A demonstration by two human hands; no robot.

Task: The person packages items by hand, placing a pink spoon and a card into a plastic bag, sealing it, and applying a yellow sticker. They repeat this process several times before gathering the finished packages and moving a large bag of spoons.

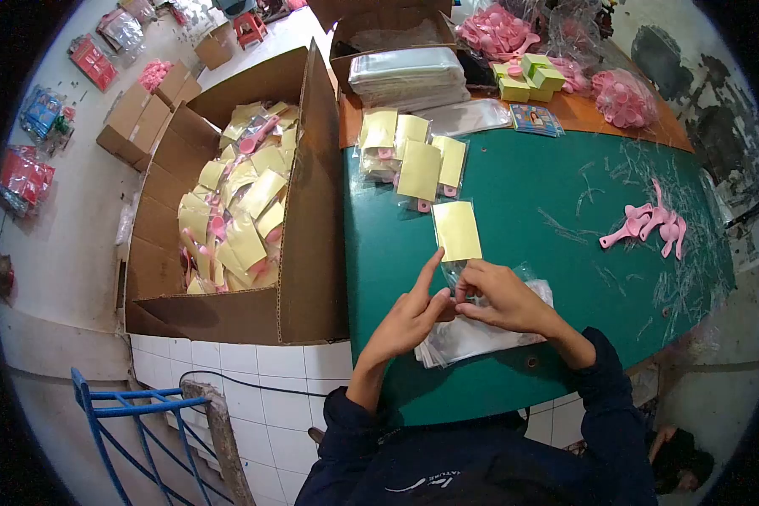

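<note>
A clear plastic bag with a pale yellow card [456, 231] in it lies in front of me on the green table. My right hand [502, 295] pinches the near end of this bag, fingers curled and pressed together. My left hand [411, 319] is at the same end, its index finger stretched along the card's edge and its thumb and other fingers closed near the bag's end. What lies between the fingertips is partly hidden. Beneath both hands is a stack of clear plastic bags [481, 339].
Beyond my hands lie several filled bags with yellow cards [418, 170]. Pink scoops [645, 223] and plastic scraps [691, 270] are on the right. An open carton [312, 211] of bagged scoops stands left. Clear sleeves [409, 76] and yellow-green boxes [527, 78] sit at the back.
</note>
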